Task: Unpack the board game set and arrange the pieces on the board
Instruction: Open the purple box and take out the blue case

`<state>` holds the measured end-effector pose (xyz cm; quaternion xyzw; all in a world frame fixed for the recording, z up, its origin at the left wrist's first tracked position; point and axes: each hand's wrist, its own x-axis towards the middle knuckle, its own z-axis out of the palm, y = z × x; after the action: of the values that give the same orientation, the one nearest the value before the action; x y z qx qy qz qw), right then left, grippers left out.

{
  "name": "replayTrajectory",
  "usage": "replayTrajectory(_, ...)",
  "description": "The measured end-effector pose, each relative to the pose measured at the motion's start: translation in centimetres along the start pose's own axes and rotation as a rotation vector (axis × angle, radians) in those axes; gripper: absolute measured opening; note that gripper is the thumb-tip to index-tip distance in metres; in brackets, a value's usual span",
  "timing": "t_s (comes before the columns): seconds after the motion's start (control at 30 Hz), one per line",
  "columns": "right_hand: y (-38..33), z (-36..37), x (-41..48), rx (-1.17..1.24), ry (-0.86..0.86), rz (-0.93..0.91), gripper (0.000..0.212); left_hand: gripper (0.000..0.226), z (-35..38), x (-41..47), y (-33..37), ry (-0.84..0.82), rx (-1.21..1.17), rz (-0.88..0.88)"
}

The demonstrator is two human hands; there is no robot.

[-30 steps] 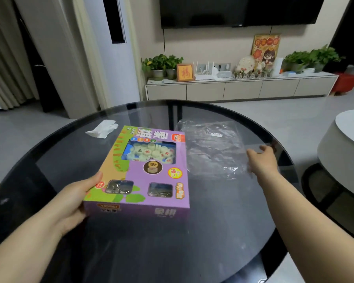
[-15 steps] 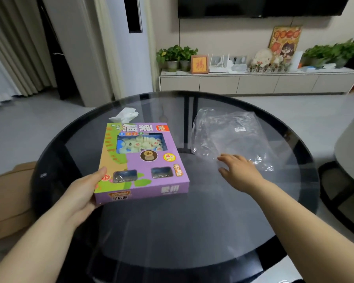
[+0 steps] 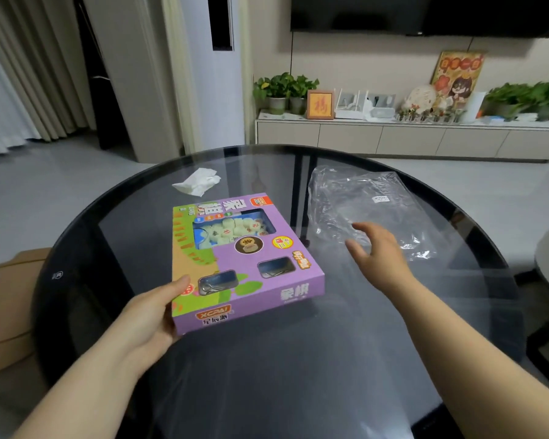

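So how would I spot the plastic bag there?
Start at the round dark glass table. On its far right part, beyond the right hand, lies a flat crinkled bag. Unlike the purple box and white tissue, it is see-through, with a small white label.

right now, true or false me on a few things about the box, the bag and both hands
1. The left hand holds the game box by its near left corner. True.
2. The right hand grips the box. False: it is open near the plastic bag, holding nothing.
3. The box is open and emptied. False: it is closed, with the pieces showing through its window.
4. A tissue lies beyond the box. True.
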<state>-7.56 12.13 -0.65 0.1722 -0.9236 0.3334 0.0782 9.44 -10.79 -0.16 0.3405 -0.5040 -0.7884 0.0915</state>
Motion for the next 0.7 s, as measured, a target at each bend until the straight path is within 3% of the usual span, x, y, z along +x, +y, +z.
replayTrajectory(0.1,-2.8,0.4,-2.9,0.397,0.181,0.096,0.036,0.011,1.0,0.0,-0.6,0.01,-0.097,0.008)
replayTrajectory(0.2,-5.6,1.0,-6.0,0.902,0.171,0.334,0.035,0.008,2.0,-0.5,-1.3,0.008,-0.167,0.048)
replayTrajectory(0.33,-8.0,2.3,-8.6,1.275,-0.011,0.57,0.05,0.051,2.5,-1.7,-2.2,0.054,-0.124,0.157)
replayTrajectory(0.5,-9.3,2.1,-9.1,1.48,-0.086,0.653,0.059,0.064,0.8,-3.0,-3.5,-0.073,0.302,0.318)
replayTrajectory(0.6,-8.9,2.0,-8.9,1.508,-0.08,0.665,0.06,0.079,-0.4,-3.6,-3.8,0.044,0.752,0.48)
replayTrajectory(0.7,-8.4,2.3,-8.9,1.535,-0.097,0.676,0.056,0.093,-0.9,-3.5,-4.1,0.206,1.284,1.001)
